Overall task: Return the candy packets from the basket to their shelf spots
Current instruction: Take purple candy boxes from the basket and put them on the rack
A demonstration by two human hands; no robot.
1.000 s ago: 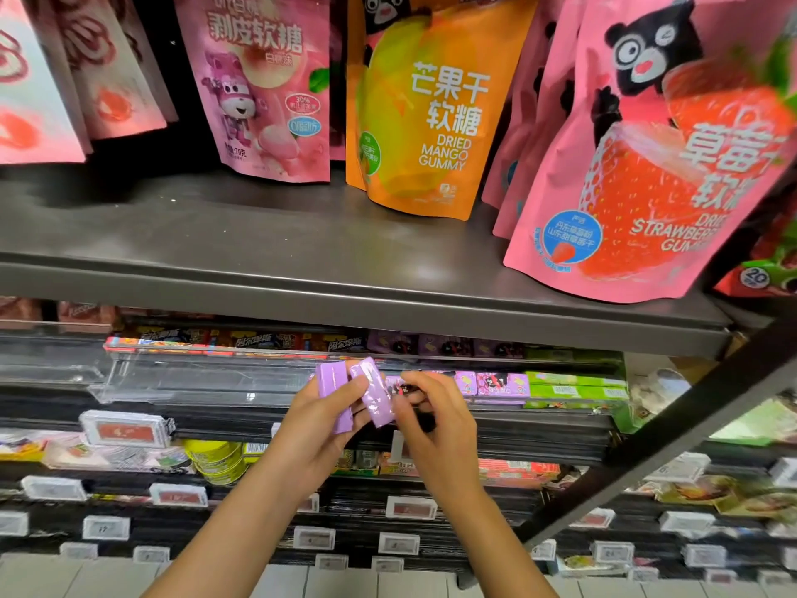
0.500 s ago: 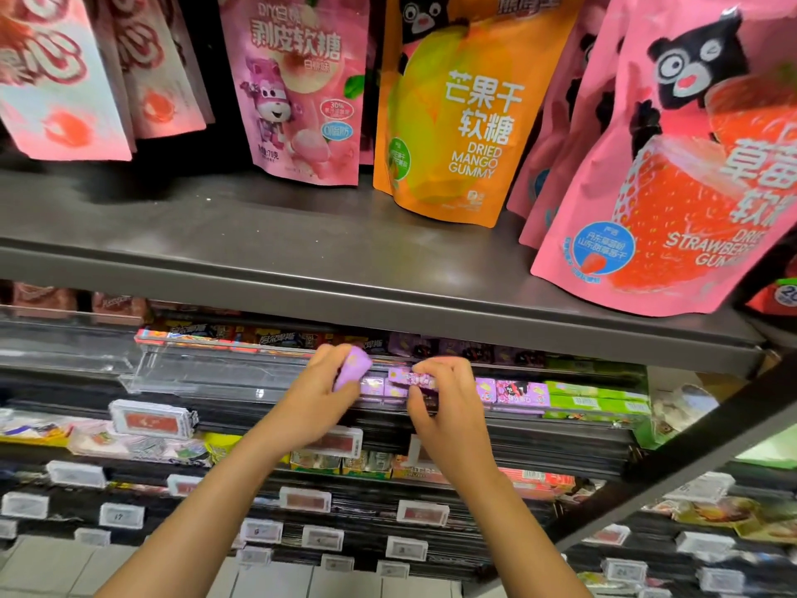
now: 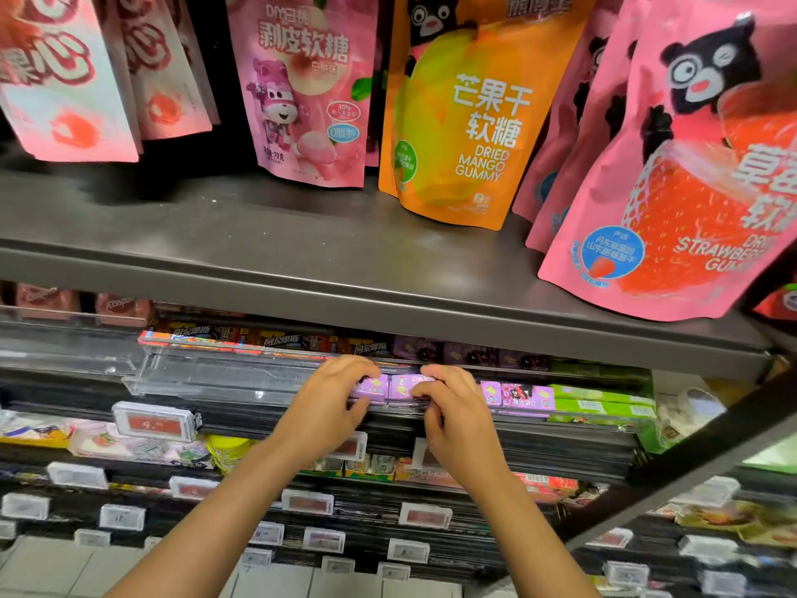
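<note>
Both hands were at the front edge of the clear shelf tray [image 3: 241,377] — the left hand [image 3: 332,407] curled on one purple candy packet [image 3: 371,388], the right hand [image 3: 453,407] on the next purple packet [image 3: 403,388], fingers bent, apparently pinching them. Gummy bags [image 3: 465,114] hung above the gray shelf [image 3: 258,235].

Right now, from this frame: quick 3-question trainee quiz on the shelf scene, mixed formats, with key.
1. True or false: the left hand and right hand are both at the row of purple candy packets.
2. Which lies right of the purple packets in that row? A) green packets B) blue cans C) red jars
3. Fill in: the orange bag on the upper shelf reads "Dried ____ Gummy".

Key: 1 true; 2 A; 3 Mango
</note>
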